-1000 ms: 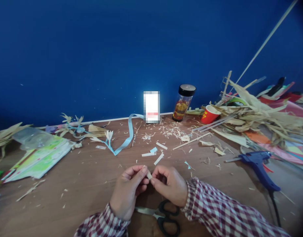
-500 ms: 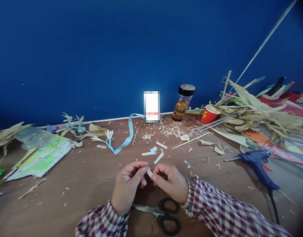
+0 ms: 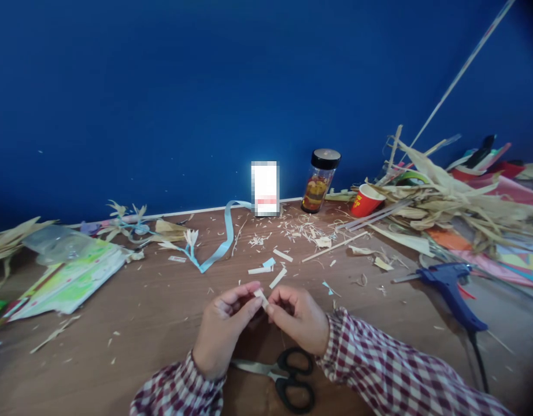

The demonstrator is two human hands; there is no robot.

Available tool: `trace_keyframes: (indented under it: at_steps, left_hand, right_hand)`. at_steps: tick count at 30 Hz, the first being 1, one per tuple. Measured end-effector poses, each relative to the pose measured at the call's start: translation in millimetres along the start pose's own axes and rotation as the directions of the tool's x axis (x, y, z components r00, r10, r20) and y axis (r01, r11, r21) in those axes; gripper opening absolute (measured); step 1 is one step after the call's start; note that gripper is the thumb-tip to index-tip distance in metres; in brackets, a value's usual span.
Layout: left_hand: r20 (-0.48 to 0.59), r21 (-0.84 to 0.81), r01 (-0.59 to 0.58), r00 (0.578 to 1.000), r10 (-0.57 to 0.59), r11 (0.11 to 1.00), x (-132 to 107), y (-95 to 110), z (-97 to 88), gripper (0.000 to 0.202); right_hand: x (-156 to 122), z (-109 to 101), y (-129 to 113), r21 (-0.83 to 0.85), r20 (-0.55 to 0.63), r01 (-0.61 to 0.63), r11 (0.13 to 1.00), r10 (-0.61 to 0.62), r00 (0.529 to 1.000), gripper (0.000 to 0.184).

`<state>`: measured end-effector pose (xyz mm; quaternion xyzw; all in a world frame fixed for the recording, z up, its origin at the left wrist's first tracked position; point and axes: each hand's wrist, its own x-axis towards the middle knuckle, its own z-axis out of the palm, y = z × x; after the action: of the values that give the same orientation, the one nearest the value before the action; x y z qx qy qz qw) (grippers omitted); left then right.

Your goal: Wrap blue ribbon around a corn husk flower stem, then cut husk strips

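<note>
Between my two hands is a short, pale strip [image 3: 262, 299], perhaps of corn husk. My left hand [image 3: 225, 323] pinches its upper left end between thumb and fingers. The thumb and curled fingers of my right hand [image 3: 299, 318] grip the lower right end. Black-handled scissors [image 3: 277, 372] lie on the table just below my hands, pointing left. Several more pale strips [image 3: 278, 277] and a small light blue scrap [image 3: 269, 263] rest just beyond my fingertips.
A blue glue gun [image 3: 452, 289] lies at the right, near piled dry husks [image 3: 448, 202] and a red paper cup [image 3: 367, 200]. A lidded jar [image 3: 319, 182] and a blurred bright screen [image 3: 265, 188] stand by the wall. Light blue ribbon [image 3: 225, 245] and a painted sheet [image 3: 76, 277] lie left.
My left thumb has slid down a little, so more of the pale strip's upper end shows. Both hands stay in nearly the same place; the view has shifted slightly.
</note>
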<state>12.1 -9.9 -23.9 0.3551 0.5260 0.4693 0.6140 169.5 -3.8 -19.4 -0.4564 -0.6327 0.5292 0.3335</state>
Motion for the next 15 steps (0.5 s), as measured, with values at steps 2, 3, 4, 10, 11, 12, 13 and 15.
trace_keyframes:
  at_steps: [2,3,4,10,11,12,13,15]
  left_hand:
    - [-0.028,-0.026,0.015,0.999,-0.015,1.000,0.2,-1.1,1.5,0.033]
    - [-0.041,-0.041,0.020,0.999,-0.021,0.999,0.4,-1.3,2.2,0.033]
    - [-0.056,-0.057,0.022,0.998,-0.026,0.998,0.6,-1.2,2.8,0.033]
    - [-0.176,-0.175,-0.034,0.984,0.003,0.984,6.6,11.7,-0.9,0.031]
    - [-0.196,-0.195,-0.052,0.981,0.013,0.979,8.1,15.5,-2.9,0.032]
    - [-0.213,-0.216,-0.069,0.977,0.021,0.974,9.4,19.2,-5.0,0.032]
    - [-0.230,-0.236,-0.084,0.973,0.028,0.968,10.6,22.6,-7.2,0.032]
    - [-0.252,-0.265,-0.105,0.967,0.037,0.958,12.4,28.2,-11.1,0.031]
  right_hand:
    - [0.0,0.6,-0.1,-0.014,0.001,-0.004,1.000,0.004,1.000,0.017]
    - [0.0,1.0,0.2,-0.022,0.003,-0.003,1.000,0.004,1.000,0.017]
    - [0.0,1.2,0.8,-0.032,0.007,-0.004,0.999,0.004,1.000,0.017]
    - [-1.5,-6.2,-3.4,-0.202,0.047,0.027,0.979,-0.018,0.999,0.015]
    - [-2.7,-9.6,-6.9,-0.259,0.091,0.073,0.963,-0.051,0.995,0.015]
    - [-4.4,-13.4,-10.9,-0.317,0.157,0.127,0.940,-0.080,0.984,0.014]
    - [-6.5,-17.2,-15.1,-0.373,0.249,0.195,0.907,-0.105,0.963,0.012]
    - [-11.5,-23.0,-22.3,-0.476,0.419,0.294,0.829,-0.080,0.904,0.015]
